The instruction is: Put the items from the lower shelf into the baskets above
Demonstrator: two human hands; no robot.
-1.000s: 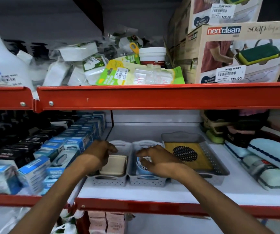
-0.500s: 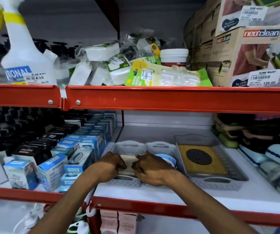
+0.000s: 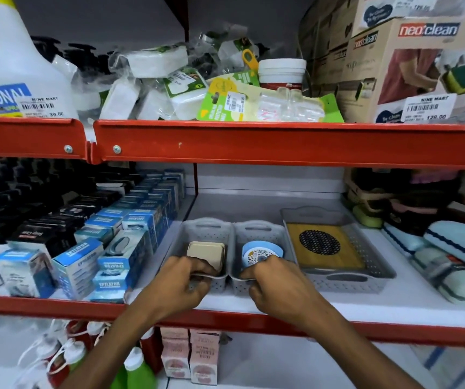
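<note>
Two small grey perforated baskets stand side by side on the white middle shelf. The left basket (image 3: 206, 231) holds beige square items (image 3: 205, 252). The right basket (image 3: 259, 234) holds a blue round item (image 3: 262, 252) with a patterned top. My left hand (image 3: 182, 286) grips the near rim of the left basket. On the near rim of the right basket, my right hand (image 3: 277, 287) has its fingers closed. A wider grey tray (image 3: 366, 276) to the right carries a yellow board with a black round mesh (image 3: 319, 244).
Blue boxes (image 3: 107, 256) crowd the shelf left of the baskets. Sponges and pouches (image 3: 456, 248) lie at the right. The red shelf edge (image 3: 282, 144) runs overhead, loaded with packets and cartons. Pink boxes (image 3: 189, 355) and bottles stand on the lower shelf.
Both hands came out of the baskets' interiors and drew back to grip the near rims. The camera view shifted slightly left and closer.
</note>
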